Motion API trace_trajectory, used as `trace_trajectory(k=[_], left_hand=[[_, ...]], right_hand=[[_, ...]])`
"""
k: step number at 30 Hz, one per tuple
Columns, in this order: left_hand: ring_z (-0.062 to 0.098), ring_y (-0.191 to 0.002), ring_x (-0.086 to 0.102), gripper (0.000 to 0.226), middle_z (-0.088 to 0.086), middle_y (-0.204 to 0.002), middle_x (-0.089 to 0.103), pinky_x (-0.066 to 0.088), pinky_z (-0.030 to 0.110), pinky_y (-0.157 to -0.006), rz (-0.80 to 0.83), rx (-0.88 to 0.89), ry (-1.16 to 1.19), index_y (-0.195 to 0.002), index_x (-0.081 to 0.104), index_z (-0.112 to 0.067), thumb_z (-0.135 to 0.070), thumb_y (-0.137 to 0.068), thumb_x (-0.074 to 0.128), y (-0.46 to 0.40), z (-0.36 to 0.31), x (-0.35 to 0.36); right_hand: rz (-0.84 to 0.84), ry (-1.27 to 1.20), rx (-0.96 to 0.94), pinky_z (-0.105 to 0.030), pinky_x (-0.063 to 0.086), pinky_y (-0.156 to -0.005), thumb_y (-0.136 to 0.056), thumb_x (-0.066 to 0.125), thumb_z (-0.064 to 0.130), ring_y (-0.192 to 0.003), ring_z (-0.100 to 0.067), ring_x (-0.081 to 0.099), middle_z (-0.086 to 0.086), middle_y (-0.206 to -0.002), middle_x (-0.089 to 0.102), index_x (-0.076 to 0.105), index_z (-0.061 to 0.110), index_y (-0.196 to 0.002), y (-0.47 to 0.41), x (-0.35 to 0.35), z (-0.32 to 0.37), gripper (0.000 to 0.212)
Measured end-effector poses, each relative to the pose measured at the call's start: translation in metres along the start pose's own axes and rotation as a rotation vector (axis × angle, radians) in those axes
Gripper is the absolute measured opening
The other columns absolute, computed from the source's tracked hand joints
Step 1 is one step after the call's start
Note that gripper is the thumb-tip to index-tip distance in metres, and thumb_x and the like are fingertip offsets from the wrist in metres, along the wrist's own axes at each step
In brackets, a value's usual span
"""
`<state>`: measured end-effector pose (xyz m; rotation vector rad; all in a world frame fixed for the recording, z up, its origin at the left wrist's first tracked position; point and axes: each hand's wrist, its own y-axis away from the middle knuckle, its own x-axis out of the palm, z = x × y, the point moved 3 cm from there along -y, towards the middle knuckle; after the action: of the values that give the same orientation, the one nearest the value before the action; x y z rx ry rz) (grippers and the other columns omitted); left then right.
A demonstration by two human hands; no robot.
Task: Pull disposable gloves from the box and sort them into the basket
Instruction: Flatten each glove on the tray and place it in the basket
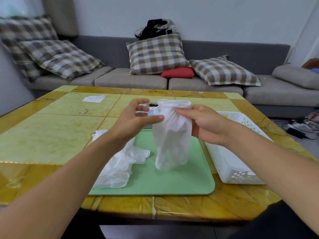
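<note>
- Right now the right hand [205, 123] pinches a white disposable glove [170, 135] near its cuff, fingers and thumb curled into the gathered material, so the glove hangs down with its finger end dangling above the green tray [172, 180]
- Just beside it, the left hand [136, 118] is raised at the same height, fingers loosely spread and relaxed; its thumb tip reaches the glove's left edge, though whether it really grips the material cannot be told
- Behind both hands, the glove box [148, 108] is mostly hidden; only a sliver of its pale top and dark opening shows between the left fingers and the glove's cuff
- Down on the tray's left side lies a crumpled pile of white gloves [119, 166], spilling partly over the tray's left edge onto the table [51, 135]
- Off to the right of the tray stands a white perforated basket [229, 163], partly covered by the right forearm; what it holds is not visible
- Farther back on the yellow-green tiled table, to the left, lies a flat white sheet [94, 98]
- Beyond the table runs a grey sofa [131, 80] with several checked cushions [157, 54], a small red cushion [177, 73] and a dark bag [155, 28] perched on its back
</note>
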<state>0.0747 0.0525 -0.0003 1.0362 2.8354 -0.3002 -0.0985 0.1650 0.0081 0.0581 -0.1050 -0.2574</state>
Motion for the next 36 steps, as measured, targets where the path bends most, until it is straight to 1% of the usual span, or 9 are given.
trace_trajectory(k=[2, 4, 8, 12, 18, 23, 25, 30, 36], left_hand=[[0.015, -0.112, 0.066, 0.085, 0.003, -0.126, 0.067, 0.051, 0.036, -0.098, 0.205, -0.15, 0.063, -0.131, 0.06, -0.019, -0.049, -0.057, 0.088, 0.002, 0.01, 0.008], [0.017, -0.099, 0.071, 0.051, 0.007, -0.115, 0.074, 0.055, 0.032, -0.087, 0.326, -0.236, 0.117, -0.117, 0.072, -0.013, -0.04, -0.075, 0.085, 0.004, 0.015, 0.017], [0.018, -0.08, 0.073, 0.01, 0.008, -0.097, 0.077, 0.058, 0.027, -0.066, 0.229, -0.329, 0.178, -0.095, 0.076, -0.012, -0.02, -0.09, 0.072, -0.005, 0.027, 0.026], [0.021, -0.08, 0.07, 0.007, 0.009, -0.097, 0.076, 0.056, 0.028, -0.068, 0.098, -0.259, 0.099, -0.095, 0.075, -0.011, -0.016, -0.092, 0.071, -0.025, 0.031, 0.027], [0.008, -0.082, 0.072, 0.011, -0.001, -0.094, 0.079, 0.054, 0.019, -0.072, 0.047, 0.218, 0.043, -0.101, 0.075, -0.016, -0.011, -0.092, 0.069, -0.036, -0.015, 0.021], [0.005, -0.057, 0.04, 0.03, -0.006, -0.058, 0.048, 0.035, 0.021, -0.061, 0.344, 0.177, -0.522, -0.064, 0.061, -0.01, -0.019, -0.087, 0.078, -0.024, 0.039, 0.019], [0.0, -0.05, 0.039, 0.043, -0.007, -0.051, 0.04, 0.032, 0.013, -0.058, 0.509, 0.112, -0.706, -0.052, 0.053, -0.026, -0.017, -0.085, 0.079, -0.016, 0.06, 0.025], [-0.006, -0.091, 0.06, 0.019, -0.016, -0.107, 0.069, 0.046, 0.013, -0.086, 0.695, 0.09, -0.899, -0.103, 0.076, -0.022, -0.022, -0.085, 0.08, 0.0, 0.078, 0.033], [0.011, -0.12, 0.054, 0.019, -0.005, -0.138, 0.058, 0.041, 0.019, -0.1, 0.814, 0.257, -0.965, -0.109, 0.077, -0.019, -0.011, -0.093, 0.07, 0.015, 0.073, 0.041]], right_hand=[[0.136, -0.077, 0.092, -0.033, 0.059, -0.083, -0.098, 0.057, 0.018, -0.094, -0.023, 0.071, -0.014, -0.11, 0.073, 0.068, 0.001, -0.121, 0.004, 0.003, -0.003, 0.031], [0.176, -0.09, 0.13, -0.035, 0.057, -0.089, -0.097, 0.057, 0.021, -0.101, -0.024, 0.069, -0.016, -0.119, 0.071, 0.066, 0.0, -0.127, 0.002, 0.001, -0.006, 0.037], [0.093, 0.026, 0.246, -0.037, 0.055, -0.09, -0.098, 0.06, 0.019, -0.102, -0.024, 0.068, -0.012, -0.121, 0.071, 0.068, 0.007, -0.125, -0.01, -0.015, -0.023, 0.031], [-0.133, 0.166, 0.188, -0.033, 0.054, -0.073, -0.096, 0.065, 0.017, -0.08, -0.021, 0.067, -0.008, -0.099, 0.074, 0.069, 0.012, -0.109, -0.025, -0.023, -0.026, 0.014], [-0.232, 0.382, -0.507, -0.028, 0.056, -0.08, -0.092, 0.073, 0.013, -0.088, -0.013, 0.069, -0.007, -0.101, 0.078, 0.076, 0.008, -0.105, -0.016, -0.025, 0.025, 0.015], [0.053, 0.884, -0.222, -0.031, 0.035, -0.064, -0.088, 0.077, 0.02, -0.066, -0.013, 0.045, -0.001, -0.07, 0.054, 0.07, -0.005, -0.086, -0.02, -0.036, -0.028, 0.026], [0.222, 1.084, -0.119, -0.032, 0.045, -0.066, -0.089, 0.076, 0.017, -0.064, -0.013, 0.058, 0.004, -0.072, 0.068, 0.077, 0.006, -0.086, -0.016, -0.033, -0.046, 0.012], [0.441, 1.327, -0.015, -0.014, 0.048, -0.069, -0.088, 0.075, 0.016, -0.073, 0.003, 0.064, 0.012, -0.091, 0.075, 0.079, 0.017, -0.103, 0.0, -0.012, -0.056, 0.016], [0.68, 1.431, 0.127, -0.016, 0.051, -0.072, -0.086, 0.078, 0.024, -0.078, 0.002, 0.063, 0.012, -0.095, 0.076, 0.078, 0.02, -0.105, 0.018, 0.007, -0.065, 0.019]])
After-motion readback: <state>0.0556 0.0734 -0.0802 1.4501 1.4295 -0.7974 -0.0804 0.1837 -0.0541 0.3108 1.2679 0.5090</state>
